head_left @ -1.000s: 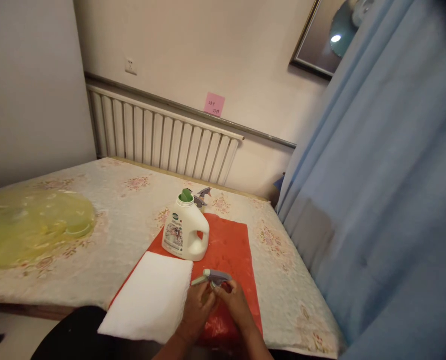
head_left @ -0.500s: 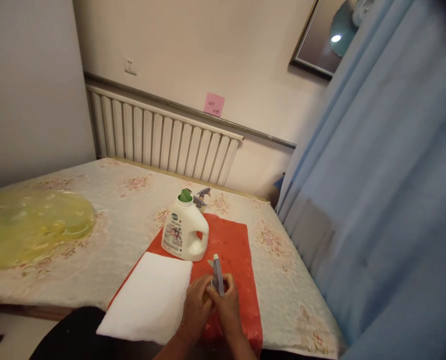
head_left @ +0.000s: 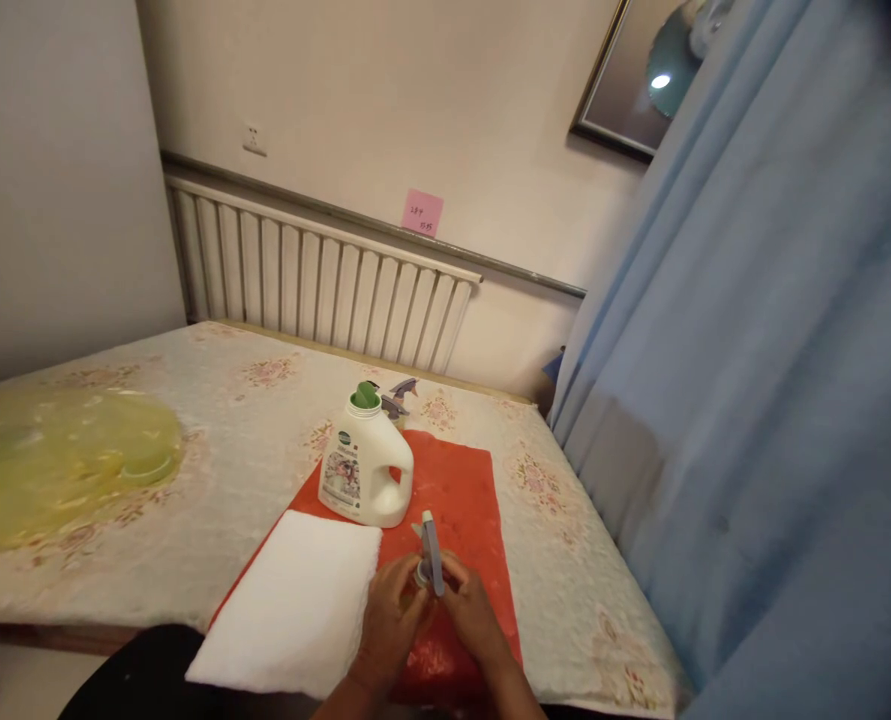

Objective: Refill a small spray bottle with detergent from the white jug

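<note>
Two hands meet at the lower middle of the frame over a red mat point(head_left: 464, 490): the left hand point(head_left: 389, 625) and right hand point(head_left: 473, 620) both clasp a grey sprayer point(head_left: 430, 550). Left of them lies a white towel point(head_left: 295, 600); above stands a white jug point(head_left: 362, 465).

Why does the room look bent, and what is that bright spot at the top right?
Head view: the wide lens bows the radiator and the wall line; the bright spot is a lamp's glare in the framed picture; light is dim and warm, the blue curtain is soft near the edge, and the spray head between both hands is small and slightly blurred.
</note>
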Demonstrator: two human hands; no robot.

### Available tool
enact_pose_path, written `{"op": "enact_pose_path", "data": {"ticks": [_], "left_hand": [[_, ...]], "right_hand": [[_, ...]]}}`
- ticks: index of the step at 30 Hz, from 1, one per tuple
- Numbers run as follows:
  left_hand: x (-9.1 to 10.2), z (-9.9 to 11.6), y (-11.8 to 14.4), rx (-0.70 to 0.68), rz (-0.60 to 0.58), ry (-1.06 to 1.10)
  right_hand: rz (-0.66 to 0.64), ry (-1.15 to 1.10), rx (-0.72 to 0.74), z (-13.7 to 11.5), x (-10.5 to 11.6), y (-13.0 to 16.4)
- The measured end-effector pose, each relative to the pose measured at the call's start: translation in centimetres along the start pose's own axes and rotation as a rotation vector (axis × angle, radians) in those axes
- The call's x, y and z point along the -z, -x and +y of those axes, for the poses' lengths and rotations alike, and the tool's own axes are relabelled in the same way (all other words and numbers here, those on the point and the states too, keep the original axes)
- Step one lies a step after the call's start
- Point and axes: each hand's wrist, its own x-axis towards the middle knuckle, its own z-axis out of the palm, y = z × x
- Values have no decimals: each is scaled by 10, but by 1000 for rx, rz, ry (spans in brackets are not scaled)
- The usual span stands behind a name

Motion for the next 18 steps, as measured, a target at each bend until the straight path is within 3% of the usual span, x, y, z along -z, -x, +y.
{"op": "enact_pose_path", "data": {"ticks": [13,16,18], "left_hand": [[1,6,0,50,5,32],[3,8,-1,43,-24,44],[3,8,-2,53,-36,58]], "right_hand": [[456,1,-132,28,-30,-3],[472,2,-126,27,-31,-2],[400,-4,-108,25,-26,-2]]}}
